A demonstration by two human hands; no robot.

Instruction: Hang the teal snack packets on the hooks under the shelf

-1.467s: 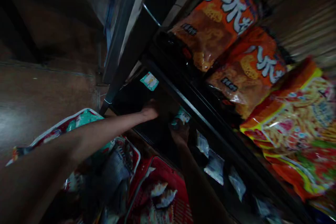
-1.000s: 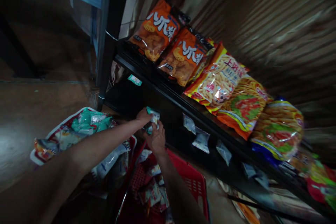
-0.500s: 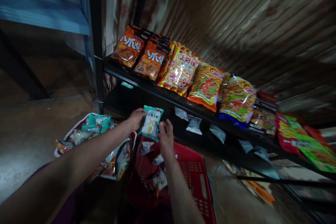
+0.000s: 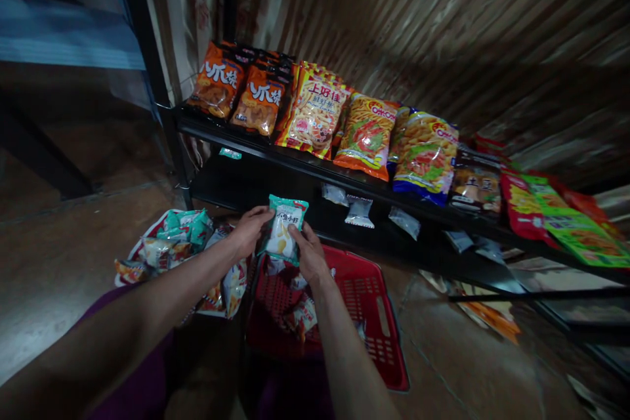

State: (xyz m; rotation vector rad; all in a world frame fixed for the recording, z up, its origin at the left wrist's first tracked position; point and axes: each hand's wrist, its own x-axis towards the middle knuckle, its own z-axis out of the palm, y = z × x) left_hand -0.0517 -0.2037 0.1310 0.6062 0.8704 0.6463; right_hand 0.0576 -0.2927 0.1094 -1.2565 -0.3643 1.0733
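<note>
A teal packet (image 4: 285,223) sits between the two hands, printed face up towards the wearer, its top edge tipped away. The left hand (image 4: 249,231) grasps it, fingertips pinching its left edge near the upper corner; the right hand (image 4: 309,251) grasps the other side, thumb laid over the printed front, its other fingers partly hidden behind. Just below the fingertips lies the red basket (image 4: 361,275) with a few packets inside; to the left of the left fingers, near the forearm, is a white-rimmed basket (image 4: 146,232) filled with packets, teal ones among them. Beyond the fingers runs the lower shelf (image 4: 256,184), with grey packets (image 4: 359,212) ahead and to the right, and a small teal pack (image 4: 230,153) ahead and to the left. The packet looks soft and puffed, so a light pinch along the edges should serve better than pressure from the right thumb, which could crush what is inside; equal support from both sides should prevent twisting.
</note>
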